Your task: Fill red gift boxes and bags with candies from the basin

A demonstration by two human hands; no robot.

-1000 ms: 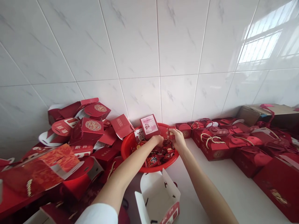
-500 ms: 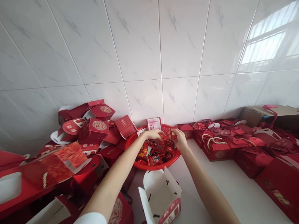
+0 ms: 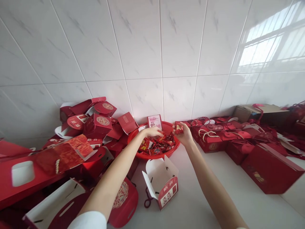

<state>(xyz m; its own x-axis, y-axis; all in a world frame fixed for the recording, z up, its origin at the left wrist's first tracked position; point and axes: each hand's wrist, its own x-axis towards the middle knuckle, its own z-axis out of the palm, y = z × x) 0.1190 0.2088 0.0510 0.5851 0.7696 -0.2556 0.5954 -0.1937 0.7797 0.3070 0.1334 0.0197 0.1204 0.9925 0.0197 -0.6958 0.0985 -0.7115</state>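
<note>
Your right hand (image 3: 184,133) holds a red wrapped packet (image 3: 179,128) between thumb and fingers, at the right rim of the red basket (image 3: 172,152); your left hand (image 3: 153,131) is over the basket's sweets (image 3: 158,147), fingers stretched forward and slightly bent, though you cannot tell whether they grip anything; a pink card (image 3: 154,121) stands behind that hand, and the open white-lined box (image 3: 160,178) sits on the table (image 3: 190,187) in front of the basket

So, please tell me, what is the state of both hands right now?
Left hand: over the red basket; whether it grips anything cannot be told.
Right hand: closed on a small red packet.
</note>
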